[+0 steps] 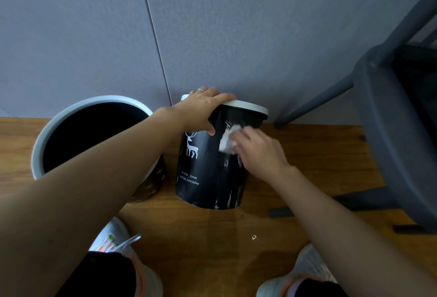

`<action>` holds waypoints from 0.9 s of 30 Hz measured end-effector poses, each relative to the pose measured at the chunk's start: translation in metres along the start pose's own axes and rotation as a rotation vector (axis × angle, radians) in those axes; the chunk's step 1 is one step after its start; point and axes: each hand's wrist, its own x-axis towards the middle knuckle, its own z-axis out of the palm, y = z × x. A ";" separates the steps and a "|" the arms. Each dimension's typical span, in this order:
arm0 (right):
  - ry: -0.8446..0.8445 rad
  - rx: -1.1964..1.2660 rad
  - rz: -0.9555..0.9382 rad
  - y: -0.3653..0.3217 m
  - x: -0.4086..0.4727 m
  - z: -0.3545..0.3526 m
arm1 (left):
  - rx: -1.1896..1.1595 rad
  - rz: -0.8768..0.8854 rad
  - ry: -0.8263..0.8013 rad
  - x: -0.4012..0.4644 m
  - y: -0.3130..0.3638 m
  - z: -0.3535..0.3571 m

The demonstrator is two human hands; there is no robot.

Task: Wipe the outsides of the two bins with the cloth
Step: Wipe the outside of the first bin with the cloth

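Two black bins with white rims stand on the wooden floor by a grey wall. The right bin (pixel 208 178) carries a white deer print and lettering, and it tilts toward the wall. My left hand (pixel 203 109) grips its rim from above, thumb down on the side. My right hand (pixel 257 150) presses a crumpled white cloth (pixel 228 141) against the bin's upper right side. The left bin (pixel 47 131) stands open-topped, and my left forearm hides its near side.
A dark grey chair (pixel 387 116) stands close on the right, its legs reaching the floor beside the bin. My two light shoes (pixel 118 244) sit at the bottom edge. A small pale speck (pixel 254 237) lies on the floor between them.
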 end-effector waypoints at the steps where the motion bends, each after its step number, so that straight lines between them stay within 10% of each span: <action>1: 0.056 -0.006 0.057 0.002 0.011 -0.005 | 0.003 0.001 0.002 0.000 0.000 0.000; 27: -0.043 0.085 -0.024 -0.012 -0.021 0.005 | 0.048 0.020 0.033 0.001 0.004 0.003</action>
